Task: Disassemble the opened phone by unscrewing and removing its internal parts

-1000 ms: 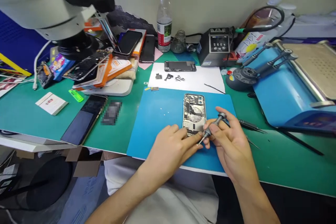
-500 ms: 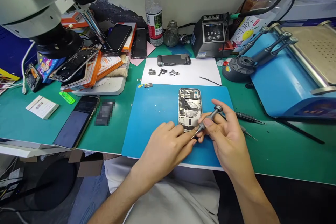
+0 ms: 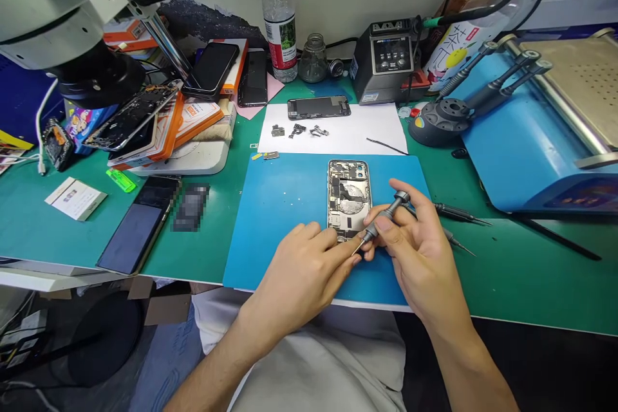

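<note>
An opened phone (image 3: 348,196) with its insides bare lies on a blue mat (image 3: 280,212). My right hand (image 3: 418,257) pinches a small grey screwdriver (image 3: 383,217), tip pointing down-left at the phone's lower edge. My left hand (image 3: 304,273) rests on the mat just below the phone, its fingers curled together and its fingertips meeting the screwdriver tip. Whatever sits between those fingertips is too small to make out.
A white sheet (image 3: 338,132) behind the mat holds a phone screen (image 3: 318,107) and small parts. Spare screwdrivers (image 3: 461,214) lie right of my hand. A microscope (image 3: 72,19), stacked phones, a bottle (image 3: 279,19), a soldering station (image 3: 386,59) and a blue machine (image 3: 535,135) ring the desk.
The view tilted down and shifted slightly, so the desk items sit higher in frame. My hands keep the same pose at the phone's lower edge.
</note>
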Action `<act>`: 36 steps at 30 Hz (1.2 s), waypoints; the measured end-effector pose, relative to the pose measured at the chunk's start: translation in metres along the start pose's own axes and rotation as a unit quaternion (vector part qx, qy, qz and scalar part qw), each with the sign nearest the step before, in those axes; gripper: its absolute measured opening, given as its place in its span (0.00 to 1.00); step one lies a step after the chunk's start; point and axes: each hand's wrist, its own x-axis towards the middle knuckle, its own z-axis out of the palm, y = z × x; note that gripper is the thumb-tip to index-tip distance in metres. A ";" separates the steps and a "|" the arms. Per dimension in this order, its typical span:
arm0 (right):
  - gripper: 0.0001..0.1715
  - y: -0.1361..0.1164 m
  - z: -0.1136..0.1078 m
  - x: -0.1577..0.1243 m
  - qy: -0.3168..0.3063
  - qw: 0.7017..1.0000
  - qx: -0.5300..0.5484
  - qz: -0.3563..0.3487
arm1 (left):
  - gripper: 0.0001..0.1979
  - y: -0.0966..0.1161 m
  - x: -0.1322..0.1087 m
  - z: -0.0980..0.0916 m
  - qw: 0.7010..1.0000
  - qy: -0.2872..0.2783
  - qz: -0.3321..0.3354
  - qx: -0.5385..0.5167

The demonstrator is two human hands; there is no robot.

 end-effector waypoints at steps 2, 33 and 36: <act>0.41 0.000 0.000 0.000 -0.001 1.000 0.001 0.002 | 0.16 0.000 0.000 0.001 1.000 -0.001 -0.001 -0.007; 0.31 0.003 0.003 -0.007 0.143 0.897 -0.292 -0.300 | 0.20 0.001 -0.009 0.016 0.994 0.065 0.027 0.079; 0.29 0.003 0.002 -0.006 0.137 0.908 -0.291 -0.270 | 0.19 0.000 -0.008 0.016 0.996 0.054 0.023 0.072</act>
